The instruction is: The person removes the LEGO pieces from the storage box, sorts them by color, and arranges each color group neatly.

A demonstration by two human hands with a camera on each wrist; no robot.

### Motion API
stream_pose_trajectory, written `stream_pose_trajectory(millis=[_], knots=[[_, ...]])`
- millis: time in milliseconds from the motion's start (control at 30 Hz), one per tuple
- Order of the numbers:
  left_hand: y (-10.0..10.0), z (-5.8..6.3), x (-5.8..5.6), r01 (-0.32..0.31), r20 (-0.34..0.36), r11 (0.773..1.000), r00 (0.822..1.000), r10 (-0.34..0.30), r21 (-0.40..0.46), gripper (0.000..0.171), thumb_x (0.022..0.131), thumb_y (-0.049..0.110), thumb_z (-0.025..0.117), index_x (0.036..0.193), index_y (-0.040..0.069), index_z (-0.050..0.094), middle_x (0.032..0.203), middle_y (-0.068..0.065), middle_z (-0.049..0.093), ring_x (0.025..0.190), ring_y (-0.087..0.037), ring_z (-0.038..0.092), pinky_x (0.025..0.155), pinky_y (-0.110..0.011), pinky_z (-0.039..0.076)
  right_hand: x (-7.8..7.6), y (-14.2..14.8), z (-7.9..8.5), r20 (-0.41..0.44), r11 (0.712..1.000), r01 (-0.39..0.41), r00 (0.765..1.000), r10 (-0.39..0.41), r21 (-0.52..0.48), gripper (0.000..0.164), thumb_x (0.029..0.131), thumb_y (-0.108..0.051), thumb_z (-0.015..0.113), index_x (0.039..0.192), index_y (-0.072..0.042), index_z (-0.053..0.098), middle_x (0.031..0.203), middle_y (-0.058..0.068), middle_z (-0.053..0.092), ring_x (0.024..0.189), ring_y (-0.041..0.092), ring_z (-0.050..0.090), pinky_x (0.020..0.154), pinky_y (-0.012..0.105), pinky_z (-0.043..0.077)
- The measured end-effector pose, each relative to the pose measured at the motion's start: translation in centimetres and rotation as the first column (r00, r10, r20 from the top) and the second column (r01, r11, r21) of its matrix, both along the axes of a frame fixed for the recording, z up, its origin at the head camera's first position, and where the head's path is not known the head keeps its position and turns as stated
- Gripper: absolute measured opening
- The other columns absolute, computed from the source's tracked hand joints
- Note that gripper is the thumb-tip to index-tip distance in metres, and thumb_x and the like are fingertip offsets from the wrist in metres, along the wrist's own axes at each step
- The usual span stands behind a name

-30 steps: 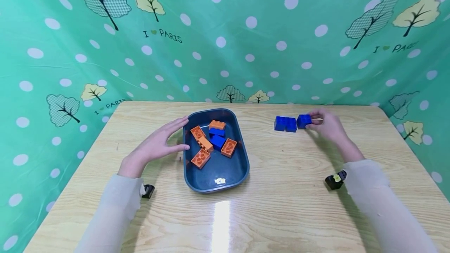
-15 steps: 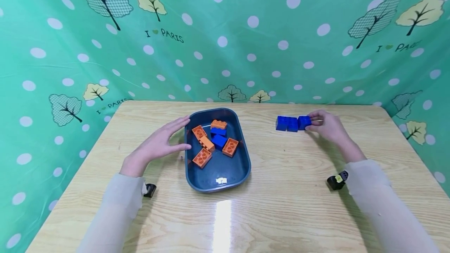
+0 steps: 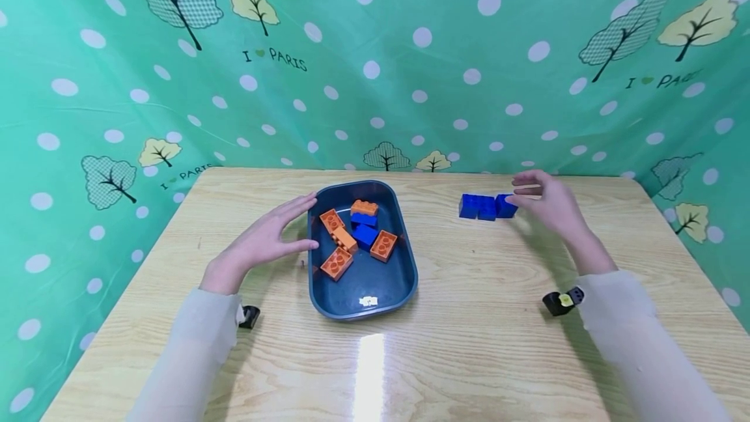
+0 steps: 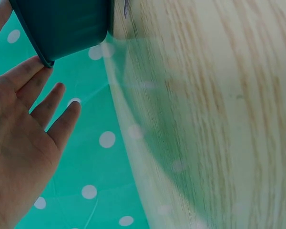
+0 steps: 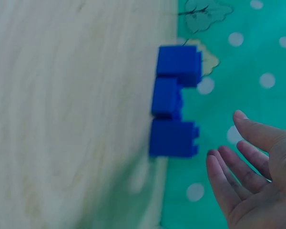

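Observation:
Three blue toy bricks stand side by side near the table's back right: a left one (image 3: 469, 206), a middle one (image 3: 486, 208) and a right one (image 3: 504, 206). My right hand (image 3: 552, 204) hovers just beside the right brick, fingers parted and holding nothing; the right wrist view shows a gap between that hand (image 5: 262, 167) and the nearest brick (image 5: 172, 139). With fingers and thumb spread, my left hand (image 3: 258, 243) touches the left rim of a dark blue bin (image 3: 363, 301). In the left wrist view, fingertips rest on the bin's rim (image 4: 62, 28).
Inside the bin lie several orange bricks (image 3: 336, 264) and blue bricks (image 3: 366, 236). A green polka-dot cloth (image 3: 375, 83) hangs behind the wooden table (image 3: 469, 344).
My right hand has let go of the right blue brick and drawn back from it. That brick was slid left against the other two. The left hand stays at the bin.

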State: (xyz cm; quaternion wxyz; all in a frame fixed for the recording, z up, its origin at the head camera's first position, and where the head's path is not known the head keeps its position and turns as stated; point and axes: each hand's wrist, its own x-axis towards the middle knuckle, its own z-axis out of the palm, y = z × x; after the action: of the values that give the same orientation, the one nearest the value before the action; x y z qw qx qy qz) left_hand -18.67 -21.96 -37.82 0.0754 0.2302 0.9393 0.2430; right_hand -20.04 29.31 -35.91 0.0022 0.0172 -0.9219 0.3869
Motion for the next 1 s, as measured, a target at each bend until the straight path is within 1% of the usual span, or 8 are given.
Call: stream_pose_trajectory(millis=[100, 133, 233, 333, 367, 533, 767, 1000], knots=[[0.0, 0.0, 0.0, 0.0, 0.001, 1.0, 1.0, 0.0, 0.002, 0.088, 0.088, 0.044, 0.073, 0.159, 0.019, 0.027, 0.168, -0.004, 0.021, 0.154, -0.035, 0.02, 0.122, -0.062, 0.021, 0.2, -1.2, 1.0, -0.033, 1.0, 0.014, 0.999, -0.014, -0.003, 0.051, 0.097, -0.03, 0.066, 0.137, -0.002, 0.052, 0.138, 0.022, 0.058, 0.124, 0.04, 0.06, 0.096, 0.048, 0.055], [0.0, 0.0, 0.0, 0.0, 0.002, 1.0, 1.0, 0.0, 0.002, 0.088, 0.088, 0.044, 0.073, 0.159, 0.019, 0.027, 0.168, -0.003, 0.021, 0.154, -0.035, 0.02, 0.122, -0.062, 0.021, 0.3, -1.7, 1.3, -0.044, 1.0, 0.014, 0.999, -0.015, -0.008, 0.051, 0.097, -0.031, 0.065, 0.137, -0.002, 0.052, 0.137, 0.022, 0.058, 0.124, 0.04, 0.06, 0.094, 0.042, 0.057], [0.0, 0.0, 0.0, -0.001, 0.003, 1.0, 1.0, 0.001, 0.001, 0.089, 0.088, 0.049, 0.071, 0.159, 0.019, 0.027, 0.168, -0.003, 0.021, 0.154, -0.035, 0.02, 0.122, -0.062, 0.021, 0.4, -3.3, 2.0, -0.071, 1.0, 0.017, 0.997, -0.019, -0.026, 0.049, 0.097, -0.033, 0.065, 0.135, -0.004, 0.054, 0.136, 0.019, 0.059, 0.123, 0.038, 0.061, 0.094, 0.041, 0.057], [0.0, 0.0, 0.0, -0.002, 0.002, 1.0, 1.0, 0.002, 0.0, 0.09, 0.088, 0.053, 0.07, 0.159, 0.02, 0.027, 0.168, -0.003, 0.021, 0.154, -0.036, 0.02, 0.122, -0.063, 0.022, 0.3, -5.1, 2.4, -0.094, 0.998, -0.004, 0.996, -0.003, -0.07, 0.046, 0.097, -0.029, 0.066, 0.135, -0.004, 0.055, 0.135, 0.017, 0.06, 0.122, 0.036, 0.062, 0.098, 0.045, 0.056], [-0.1, -0.1, 0.0, -0.001, 0.001, 1.0, 1.0, 0.001, -0.001, 0.09, 0.087, 0.054, 0.07, 0.159, 0.02, 0.027, 0.168, -0.004, 0.021, 0.154, -0.036, 0.02, 0.121, -0.063, 0.022, 0.3, -5.7, 2.5, -0.1, 0.996, -0.014, 0.995, 0.005, -0.083, 0.045, 0.097, -0.027, 0.066, 0.135, -0.005, 0.055, 0.135, 0.016, 0.06, 0.122, 0.035, 0.062, 0.1, 0.05, 0.054], [-0.1, -0.1, 0.0, -0.006, 0.002, 1.0, 1.0, 0.006, -0.005, 0.091, 0.087, 0.056, 0.069, 0.159, 0.02, 0.027, 0.168, -0.005, 0.021, 0.154, -0.037, 0.02, 0.121, -0.065, 0.022, 0.2, -9.1, 2.9, -0.114, 0.983, -0.092, 0.991, 0.075, -0.156, 0.042, 0.096, -0.022, 0.068, 0.132, -0.004, 0.057, 0.134, 0.015, 0.062, 0.122, 0.033, 0.064, 0.1, 0.048, 0.055], [-0.1, -0.1, 0.0, -0.012, 0.007, 1.0, 1.0, 0.012, -0.001, 0.09, 0.087, 0.055, 0.07, 0.159, 0.021, 0.027, 0.168, -0.003, 0.021, 0.154, -0.036, 0.021, 0.121, -0.064, 0.023, 0.6, -13.9, 3.0, -0.086, 0.946, -0.19, 0.981, 0.173, -0.263, 0.036, 0.095, -0.016, 0.069, 0.127, -0.005, 0.06, 0.131, 0.015, 0.063, 0.12, 0.03, 0.065, 0.099, 0.043, 0.057], [-0.1, -0.2, 0.0, -0.011, 0.006, 1.0, 1.0, 0.011, 0.004, 0.091, 0.087, 0.056, 0.07, 0.159, 0.021, 0.027, 0.168, -0.003, 0.021, 0.154, -0.036, 0.02, 0.121, -0.064, 0.022, 1.2, -18.1, 2.6, -0.069, 0.929, -0.256, 0.967, 0.247, -0.267, 0.035, 0.094, -0.016, 0.069, 0.127, -0.006, 0.061, 0.129, 0.011, 0.065, 0.118, 0.028, 0.066, 0.098, 0.04, 0.057]])
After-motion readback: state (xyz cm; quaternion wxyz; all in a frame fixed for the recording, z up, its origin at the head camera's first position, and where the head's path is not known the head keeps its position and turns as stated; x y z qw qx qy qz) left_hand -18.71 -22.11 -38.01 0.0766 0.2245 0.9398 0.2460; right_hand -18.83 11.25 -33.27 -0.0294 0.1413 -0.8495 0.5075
